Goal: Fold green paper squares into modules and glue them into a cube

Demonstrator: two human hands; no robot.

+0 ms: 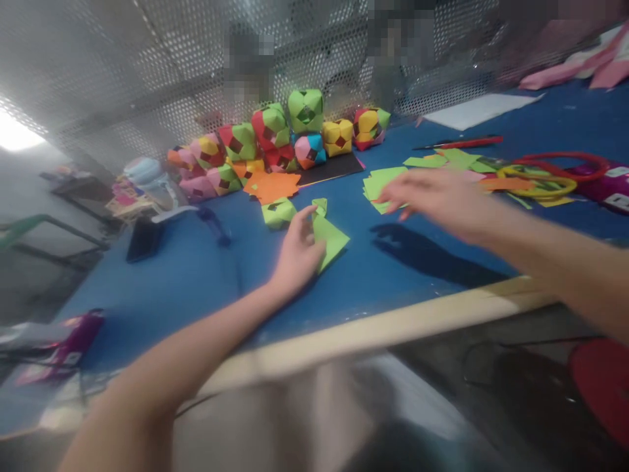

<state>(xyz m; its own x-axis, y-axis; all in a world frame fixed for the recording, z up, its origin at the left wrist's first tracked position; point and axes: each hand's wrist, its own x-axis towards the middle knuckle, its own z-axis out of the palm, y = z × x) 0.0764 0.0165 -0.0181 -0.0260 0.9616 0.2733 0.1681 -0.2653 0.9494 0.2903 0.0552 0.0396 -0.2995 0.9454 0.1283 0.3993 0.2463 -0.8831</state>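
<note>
My left hand (299, 252) rests at the left edge of a light green paper square (333, 240) on the blue table. Its index finger is stretched out, apart from the thumb; the other fingers are partly hidden. A small folded green piece (320, 207) lies just beyond the fingertip, and a partly assembled green paper shape (278, 213) sits to the left. My right hand (432, 193) hovers above the table, casting a shadow, its fingers loosely extended and empty. Behind its fingertips lies a stack of green paper sheets (384, 183).
Colourful folded paper cubes (272, 126) stand piled at the back, near orange paper (275, 188). Scissors with yellow handles (535, 182), red handles (565, 160) and paper scraps lie right. A phone (145, 239) lies left. A perforated metal screen (187, 65) rises behind.
</note>
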